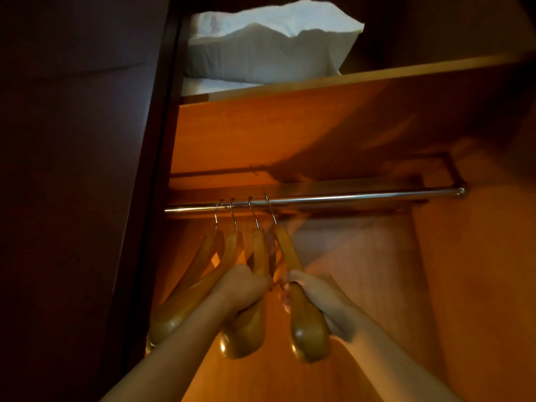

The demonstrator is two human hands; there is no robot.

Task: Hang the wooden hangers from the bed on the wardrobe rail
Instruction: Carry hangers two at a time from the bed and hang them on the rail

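Head view looks up into the wardrobe, where the rail [348, 196] runs almost level from left to right, above both hands. Four wooden hangers are there with their hooks over its left part, close together. The fourth hanger [293, 274], the rightmost one, has its hook [269, 206] at the rail, but a little blurred, so I cannot say if it sits fully over the metal or only leans on it. Its long axis comes from the rail down toward the person, and the near end is thick and rounded.

The right hand [322, 300] is closed around this hanger's lower arm. The left hand [240, 288] is closed on the third hanger [255, 285], just beside it, and the two hands almost touch. The right hand is the nearer one to the free part of the rail, which stretches empty to the right.

I judge that the coming move depends on whether this hook is seated; if it is, the hands can let go.

The far arms of the hangers are hidden behind the near ones. The bed is not visible, so how many hangers remain I cannot tell. Above, a white pillow [269, 44] lies on the shelf [377, 74]. The wardrobe door [72, 169] at left is very dark.
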